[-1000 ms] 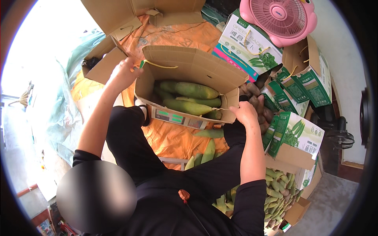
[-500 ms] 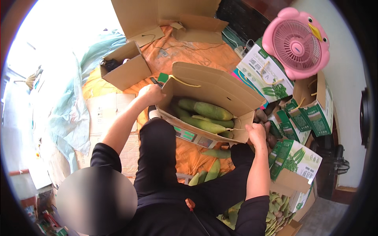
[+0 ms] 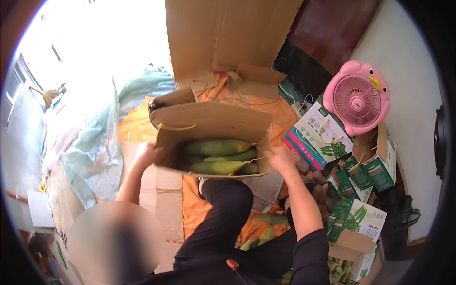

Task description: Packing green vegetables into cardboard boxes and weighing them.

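Both hands are on an open brown cardboard box (image 3: 216, 128), which is held tilted above the person's raised knee, its opening facing the camera. The left hand (image 3: 146, 154) grips the box's left lower corner, fingers curled around the edge and closed on the cardboard. The right hand (image 3: 280, 159) clasps the right side wall near the front rim, fingers wrapped over the edge and pressed against the card; the thumb's position cannot be told. Inside the box lie several green corn cobs in husk (image 3: 218, 147), stacked lengthwise along the bottom, touching one another. One box flap stands up behind the cobs. Beneath and around the box an orange sheet (image 3: 137, 126) covers the floor, with a pale green plastic sheet (image 3: 95, 137) to the left. More green cobs (image 3: 266, 232) lie on the orange sheet near the person's legs. To the right stand several green-and-white printed cartons (image 3: 323, 130), and behind them a pink bird-shaped fan (image 3: 357, 97) against the wall. A large flattened cardboard sheet (image 3: 228, 33) leans upright at the far side, with a smaller open box (image 3: 254, 78) at its foot
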A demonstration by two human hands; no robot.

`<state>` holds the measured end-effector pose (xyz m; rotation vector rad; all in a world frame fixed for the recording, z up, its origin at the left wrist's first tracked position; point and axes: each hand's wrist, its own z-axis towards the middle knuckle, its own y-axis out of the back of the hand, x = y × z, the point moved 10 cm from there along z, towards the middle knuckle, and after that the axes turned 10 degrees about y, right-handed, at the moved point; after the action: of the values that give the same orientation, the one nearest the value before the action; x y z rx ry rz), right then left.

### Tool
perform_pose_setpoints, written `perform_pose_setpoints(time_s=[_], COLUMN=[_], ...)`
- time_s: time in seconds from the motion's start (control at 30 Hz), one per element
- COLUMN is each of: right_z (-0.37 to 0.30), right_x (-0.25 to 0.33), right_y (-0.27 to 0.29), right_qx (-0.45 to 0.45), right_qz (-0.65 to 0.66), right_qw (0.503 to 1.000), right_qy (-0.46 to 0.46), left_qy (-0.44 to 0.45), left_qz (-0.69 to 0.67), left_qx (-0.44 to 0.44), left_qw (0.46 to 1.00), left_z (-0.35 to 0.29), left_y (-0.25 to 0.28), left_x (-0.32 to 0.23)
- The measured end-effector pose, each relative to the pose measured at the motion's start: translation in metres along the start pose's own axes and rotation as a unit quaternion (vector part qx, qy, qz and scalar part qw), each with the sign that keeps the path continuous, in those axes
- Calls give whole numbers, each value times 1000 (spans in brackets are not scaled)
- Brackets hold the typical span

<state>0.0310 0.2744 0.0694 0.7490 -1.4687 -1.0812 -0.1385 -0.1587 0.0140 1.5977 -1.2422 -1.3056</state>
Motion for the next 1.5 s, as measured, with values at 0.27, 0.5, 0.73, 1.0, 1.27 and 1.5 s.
perform_pose_setpoints(time_s=[0.27,0.5,0.73,1.0,1.27,1.5], right_z=[17,-74,-224,-106,-52,-94], right_x=[183,282,322,330,222,37], right_y=[-118,-267,-364,-278,-93,41], right_qx=[90,280,645,297,127,-122], right_qz=[6,75,76,247,394,405], right_qw=[985,946,747,873,885,904], right_qy=[145,146,145,299,213,65], left_qy=[82,267,240,131,6,-42], left_qz=[12,118,137,46,-70,-205], left_qx=[-163,-123,-134,-308,-467,-213], left_qw=[983,948,952,941,881,954], left_z=[-106,-220,-216,-207,-213,-145], left_y=[39,35,0,37,85,63], left_x=[234,395,485,442,363,102])
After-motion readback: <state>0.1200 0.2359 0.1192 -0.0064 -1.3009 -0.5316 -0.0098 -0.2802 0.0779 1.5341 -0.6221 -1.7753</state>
